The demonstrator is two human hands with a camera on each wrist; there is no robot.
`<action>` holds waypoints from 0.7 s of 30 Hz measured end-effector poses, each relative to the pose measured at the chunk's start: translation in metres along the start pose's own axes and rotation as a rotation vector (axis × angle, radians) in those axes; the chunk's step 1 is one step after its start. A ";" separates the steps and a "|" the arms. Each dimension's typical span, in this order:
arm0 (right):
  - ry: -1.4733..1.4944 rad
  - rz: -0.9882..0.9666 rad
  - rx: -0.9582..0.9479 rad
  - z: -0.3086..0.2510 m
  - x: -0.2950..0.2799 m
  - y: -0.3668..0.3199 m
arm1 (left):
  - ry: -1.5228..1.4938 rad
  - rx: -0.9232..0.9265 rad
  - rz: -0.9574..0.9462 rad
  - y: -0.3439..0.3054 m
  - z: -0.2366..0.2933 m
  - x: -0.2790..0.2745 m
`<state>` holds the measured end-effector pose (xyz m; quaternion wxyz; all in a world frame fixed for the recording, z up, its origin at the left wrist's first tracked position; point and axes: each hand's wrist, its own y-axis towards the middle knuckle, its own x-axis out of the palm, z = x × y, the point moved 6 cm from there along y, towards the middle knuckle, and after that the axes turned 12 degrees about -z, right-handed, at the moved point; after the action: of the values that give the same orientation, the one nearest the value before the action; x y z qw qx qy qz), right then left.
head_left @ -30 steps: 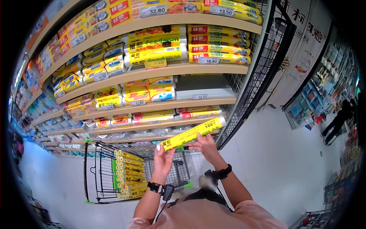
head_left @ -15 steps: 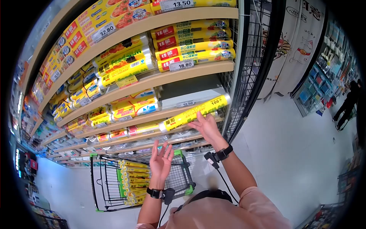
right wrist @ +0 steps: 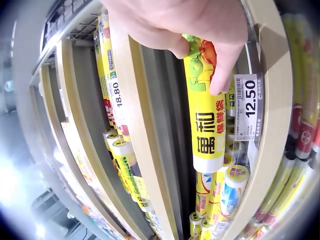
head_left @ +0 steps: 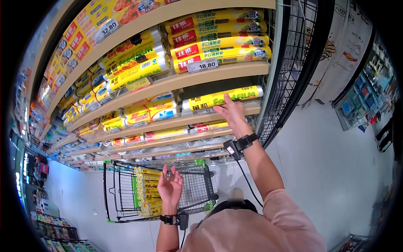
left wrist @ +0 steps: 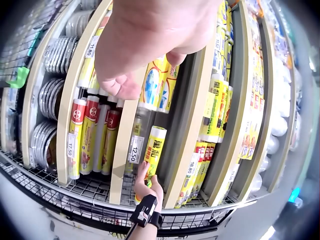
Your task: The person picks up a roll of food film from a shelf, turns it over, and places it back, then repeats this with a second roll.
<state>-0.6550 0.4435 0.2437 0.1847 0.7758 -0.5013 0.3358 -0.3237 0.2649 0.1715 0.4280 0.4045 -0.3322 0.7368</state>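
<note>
A yellow roll [head_left: 222, 98] lies along the front of the shelf compartment behind the 12.50 tag, and my right hand [head_left: 232, 112] grips it from the front. In the right wrist view, the thumb and fingers of my right hand [right wrist: 185, 25] are curled round the printed yellow roll [right wrist: 204, 115], whose white end points down. The left wrist view shows the same roll [left wrist: 154, 150] upright in that view. My left hand [head_left: 170, 189] is raised palm up over the cart, holding nothing, its fingers loosely bent.
A wire shopping cart [head_left: 195, 185] below holds several yellow rolls [head_left: 149, 189]. Shelves above and to the left carry more boxes and rolls [head_left: 218, 54]. A black wire mesh panel [head_left: 289, 54] stands at the shelf's right end, beside a printed curtain [head_left: 331, 54].
The roll left my left hand and moved up and forward in my right hand onto the shelf. My left hand dropped back over the cart.
</note>
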 end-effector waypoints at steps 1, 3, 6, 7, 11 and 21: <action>-0.005 0.033 0.009 -0.001 -0.001 0.001 | -0.016 0.009 0.000 0.001 0.001 -0.004; 0.000 0.079 0.000 -0.002 -0.002 0.002 | -0.042 0.033 0.005 0.001 0.002 -0.007; 0.009 0.018 0.004 0.003 -0.005 0.008 | -0.064 0.047 0.019 0.002 0.001 -0.007; -0.002 0.008 -0.005 0.002 -0.004 0.006 | -0.072 0.050 0.023 0.003 0.001 -0.007; -0.058 -0.013 -0.013 -0.004 0.002 -0.010 | -0.087 0.050 0.037 0.006 -0.004 -0.010; -0.284 -0.285 0.258 0.045 -0.026 -0.071 | -0.085 0.023 0.103 0.003 -0.016 -0.026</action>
<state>-0.5832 0.4630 0.1976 0.0572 0.8953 -0.3607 0.2551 -0.3237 0.2676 0.1413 0.3705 0.4227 -0.3619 0.7437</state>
